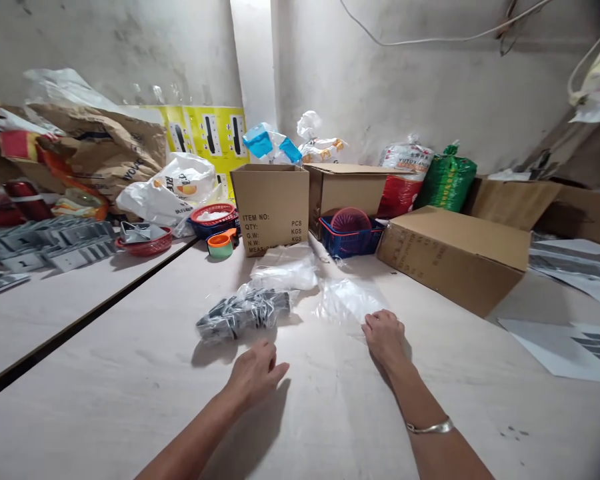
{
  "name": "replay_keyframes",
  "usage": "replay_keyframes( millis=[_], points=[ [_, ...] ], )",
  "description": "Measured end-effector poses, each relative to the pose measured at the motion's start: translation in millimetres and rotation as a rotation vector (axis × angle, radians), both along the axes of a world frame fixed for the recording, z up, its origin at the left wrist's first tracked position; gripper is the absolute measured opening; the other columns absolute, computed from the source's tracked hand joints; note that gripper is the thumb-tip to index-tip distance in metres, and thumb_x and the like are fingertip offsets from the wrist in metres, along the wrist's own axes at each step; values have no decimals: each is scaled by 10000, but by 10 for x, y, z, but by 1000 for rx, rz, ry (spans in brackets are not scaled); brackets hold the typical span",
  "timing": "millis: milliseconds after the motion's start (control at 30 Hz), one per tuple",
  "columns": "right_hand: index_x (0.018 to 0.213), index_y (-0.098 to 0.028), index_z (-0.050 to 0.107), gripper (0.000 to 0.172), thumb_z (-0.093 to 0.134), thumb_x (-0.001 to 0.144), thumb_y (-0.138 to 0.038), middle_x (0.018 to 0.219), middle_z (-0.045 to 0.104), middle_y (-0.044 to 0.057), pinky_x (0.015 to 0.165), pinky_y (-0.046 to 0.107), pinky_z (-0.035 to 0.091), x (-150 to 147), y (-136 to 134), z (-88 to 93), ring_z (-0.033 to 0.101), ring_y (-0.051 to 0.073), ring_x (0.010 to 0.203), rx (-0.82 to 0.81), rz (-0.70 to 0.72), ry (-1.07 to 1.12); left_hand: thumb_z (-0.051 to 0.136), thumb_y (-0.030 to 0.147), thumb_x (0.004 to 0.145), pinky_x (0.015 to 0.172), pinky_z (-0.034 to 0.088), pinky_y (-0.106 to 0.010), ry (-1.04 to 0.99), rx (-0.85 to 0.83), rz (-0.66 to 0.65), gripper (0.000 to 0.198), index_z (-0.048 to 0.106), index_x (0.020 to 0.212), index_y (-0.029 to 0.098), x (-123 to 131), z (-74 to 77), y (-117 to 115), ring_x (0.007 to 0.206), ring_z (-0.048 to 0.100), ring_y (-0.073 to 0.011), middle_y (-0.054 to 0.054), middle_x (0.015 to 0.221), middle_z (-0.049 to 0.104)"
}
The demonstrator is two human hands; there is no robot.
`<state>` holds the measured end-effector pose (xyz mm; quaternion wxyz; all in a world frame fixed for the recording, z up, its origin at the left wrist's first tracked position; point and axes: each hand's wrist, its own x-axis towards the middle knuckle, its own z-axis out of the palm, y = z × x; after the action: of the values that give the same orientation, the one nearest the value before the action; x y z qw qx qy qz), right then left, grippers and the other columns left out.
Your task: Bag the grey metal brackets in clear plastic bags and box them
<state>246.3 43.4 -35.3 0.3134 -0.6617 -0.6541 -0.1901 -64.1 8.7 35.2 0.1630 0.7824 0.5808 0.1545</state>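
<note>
My left hand (259,373) hovers over the table, its fingers bent and its thumb held apart, with nothing visible in it. Just beyond it lies a clear plastic bag packed with dark grey parts (245,313); what the parts are is hard to make out. My right hand (386,339), below a silver bracelet (430,427), has its fingers closed at the near right edge of a flat clear plastic bag (349,298). Behind these, more clear plastic bags (286,268) lie in front of an upright cardboard box (271,207).
A blue basket (353,243) stands between cardboard boxes; a tilted carton (460,250) sits to the right. An orange-and-green tape roll (221,245) and a red basket (150,247) are on the left. A dark gap (95,303) divides the tabletops. Printed sheets (555,347) lie at right.
</note>
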Motion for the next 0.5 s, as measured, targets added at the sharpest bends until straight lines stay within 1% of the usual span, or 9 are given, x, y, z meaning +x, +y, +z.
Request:
replay_keyframes(
  millis=[67,100,167,267,333,400,433,500],
  points=[
    [723,-218,632,198,478,846,-245,815,560,58,763,373,292,2,-8,14,436,237,910,-35,5,9,470,367,762,571,302,-247,-100,-64,-47,223,472,636,184,133,94,-62,644,477,-137,5,715,515],
    [681,-214,624,218,483,845,-238,779,550,58,740,365,289,2,-14,27,439,234,876,-43,4,15,475,377,760,571,310,-244,-168,-81,-61,229,472,639,183,217,118,-97,651,472,-136,6,715,514],
    [627,-208,610,235,502,834,-228,725,536,59,702,348,281,-6,-26,66,440,228,830,-58,9,26,496,387,752,560,318,-237,-320,-115,-66,248,453,620,181,398,106,-160,635,451,-124,16,688,496],
    [607,-206,602,234,512,822,-221,691,535,56,666,326,278,-34,-45,148,448,218,795,-59,19,56,514,395,757,523,320,-224,-560,-176,-48,284,414,595,184,630,-46,-217,565,419,-101,41,596,446],
    [632,-206,608,229,495,829,-231,710,553,55,655,317,289,-62,-54,209,461,213,791,-41,26,92,515,414,767,489,323,-218,-719,-246,-27,294,416,610,186,717,-177,-235,505,413,-89,53,542,429],
    [659,-199,610,233,472,839,-251,740,574,57,656,310,313,-112,-57,271,478,206,791,-17,44,138,523,441,771,462,334,-215,-873,-337,3,306,434,637,180,744,-272,-247,457,428,-84,52,517,448],
    [667,-195,608,237,464,842,-263,752,582,58,659,306,329,-152,-59,302,486,203,790,-5,59,162,532,456,769,460,350,-217,-946,-385,11,316,447,654,174,739,-297,-254,446,450,-85,43,524,475],
    [668,-191,600,238,459,840,-276,764,592,58,675,298,357,-277,-78,365,500,196,788,10,100,197,543,484,767,493,407,-236,-1089,-481,13,339,480,711,156,709,-297,-270,469,520,-102,9,588,547]
  ],
)
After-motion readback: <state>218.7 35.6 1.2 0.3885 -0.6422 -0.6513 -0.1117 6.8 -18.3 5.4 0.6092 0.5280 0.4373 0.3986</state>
